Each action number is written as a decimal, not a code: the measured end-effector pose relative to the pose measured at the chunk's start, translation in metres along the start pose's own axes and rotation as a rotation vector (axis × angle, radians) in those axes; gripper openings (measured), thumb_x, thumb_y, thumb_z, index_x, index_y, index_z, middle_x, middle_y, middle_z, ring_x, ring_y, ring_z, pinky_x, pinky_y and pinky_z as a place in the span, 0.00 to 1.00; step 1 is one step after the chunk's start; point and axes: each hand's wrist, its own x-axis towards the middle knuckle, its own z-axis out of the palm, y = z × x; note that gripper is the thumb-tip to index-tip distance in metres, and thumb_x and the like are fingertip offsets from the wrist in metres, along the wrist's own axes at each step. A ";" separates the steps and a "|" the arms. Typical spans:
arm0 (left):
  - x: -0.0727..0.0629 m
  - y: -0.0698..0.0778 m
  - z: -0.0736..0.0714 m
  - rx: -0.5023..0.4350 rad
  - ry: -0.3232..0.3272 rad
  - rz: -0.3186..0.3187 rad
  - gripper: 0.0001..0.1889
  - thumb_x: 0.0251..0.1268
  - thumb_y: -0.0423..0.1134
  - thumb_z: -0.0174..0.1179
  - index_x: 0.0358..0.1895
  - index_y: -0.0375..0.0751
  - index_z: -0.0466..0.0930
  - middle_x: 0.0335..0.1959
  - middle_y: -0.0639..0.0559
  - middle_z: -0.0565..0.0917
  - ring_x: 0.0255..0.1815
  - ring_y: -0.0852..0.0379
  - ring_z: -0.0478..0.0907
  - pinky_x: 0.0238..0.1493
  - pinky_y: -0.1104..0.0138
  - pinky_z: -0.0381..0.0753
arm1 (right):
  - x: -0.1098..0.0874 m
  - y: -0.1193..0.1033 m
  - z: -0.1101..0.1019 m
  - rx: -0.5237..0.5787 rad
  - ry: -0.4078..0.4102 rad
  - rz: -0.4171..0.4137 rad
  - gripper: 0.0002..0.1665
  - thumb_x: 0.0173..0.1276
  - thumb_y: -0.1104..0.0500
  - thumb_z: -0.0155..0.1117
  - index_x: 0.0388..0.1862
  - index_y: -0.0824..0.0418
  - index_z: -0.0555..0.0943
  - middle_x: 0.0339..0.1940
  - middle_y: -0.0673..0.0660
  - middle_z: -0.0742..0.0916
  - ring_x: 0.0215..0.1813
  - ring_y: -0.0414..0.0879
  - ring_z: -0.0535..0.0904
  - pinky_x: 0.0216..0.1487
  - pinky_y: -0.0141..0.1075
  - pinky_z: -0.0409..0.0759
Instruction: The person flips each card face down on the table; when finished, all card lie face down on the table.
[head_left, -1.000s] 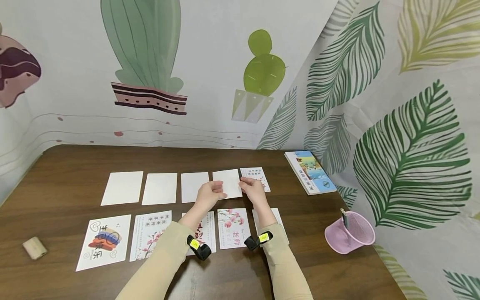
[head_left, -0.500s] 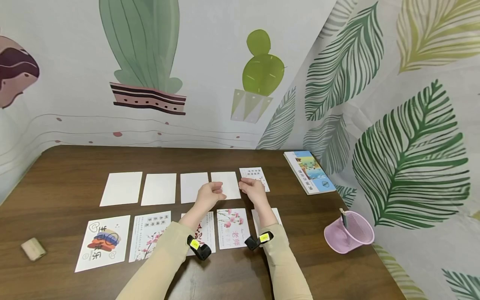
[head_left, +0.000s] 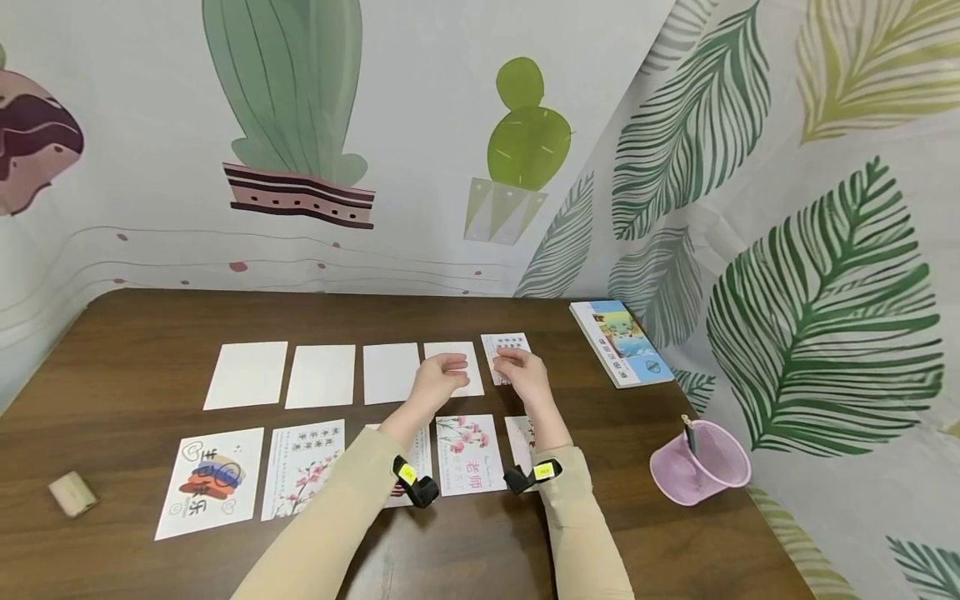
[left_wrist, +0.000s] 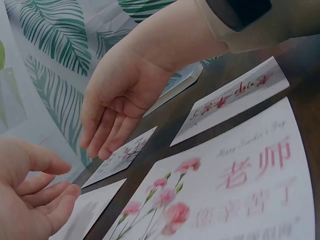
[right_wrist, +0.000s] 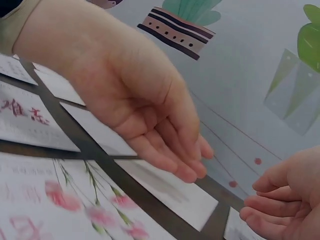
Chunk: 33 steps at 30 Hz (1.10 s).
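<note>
My left hand (head_left: 437,382) hovers over the fourth blank white card (head_left: 476,373) of the back row, its fingers loosely bent with nothing in them. To its right, my right hand (head_left: 527,382) hangs over a printed card (head_left: 502,341) with pink blossoms, also holding nothing. In the left wrist view, a gap shows between the left fingers (left_wrist: 60,200) and the right hand (left_wrist: 127,95). Below the hands in the front row lies a card with pink carnations (head_left: 471,458). The right forearm partly hides another front card (head_left: 519,437).
Three more blank cards (head_left: 245,375) continue the back row leftward. In front lie a colourful card (head_left: 210,483), a blossom card (head_left: 303,471) and a partly covered card (head_left: 420,454). An eraser-like block (head_left: 72,494) sits left; a book (head_left: 621,343) and pink mesh pen cup (head_left: 697,467) stand right.
The blank card, earlier held at its edges by both hands, now lies flat. Both hands have let go and moved right, the right hand now over the printed card.
</note>
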 end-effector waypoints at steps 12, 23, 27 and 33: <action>0.021 0.004 0.027 -0.008 -0.244 -0.001 0.35 0.62 0.28 0.57 0.73 0.30 0.58 0.73 0.36 0.64 0.74 0.41 0.61 0.72 0.53 0.64 | 0.010 0.017 -0.053 -0.110 0.080 0.002 0.21 0.66 0.67 0.62 0.58 0.72 0.78 0.53 0.70 0.85 0.51 0.51 0.82 0.50 0.34 0.79; 0.022 0.003 0.037 0.022 -0.305 -0.020 0.39 0.61 0.27 0.57 0.76 0.29 0.50 0.77 0.36 0.54 0.78 0.41 0.52 0.77 0.53 0.55 | 0.021 0.026 -0.066 -0.203 0.003 0.025 0.27 0.68 0.67 0.59 0.66 0.70 0.72 0.61 0.69 0.81 0.63 0.60 0.77 0.60 0.48 0.77; 0.024 0.000 0.039 0.033 -0.313 -0.018 0.40 0.61 0.27 0.57 0.76 0.29 0.50 0.77 0.34 0.54 0.78 0.40 0.51 0.77 0.53 0.53 | 0.023 0.028 -0.064 -0.216 -0.008 0.028 0.29 0.68 0.67 0.59 0.68 0.69 0.71 0.64 0.68 0.79 0.64 0.60 0.76 0.61 0.48 0.77; 0.026 0.000 0.041 0.081 -0.321 -0.026 0.39 0.63 0.30 0.59 0.76 0.30 0.50 0.77 0.34 0.55 0.78 0.39 0.52 0.76 0.52 0.54 | 0.022 0.028 -0.058 -0.237 -0.004 0.030 0.29 0.67 0.68 0.59 0.68 0.68 0.71 0.65 0.67 0.78 0.65 0.60 0.76 0.61 0.49 0.77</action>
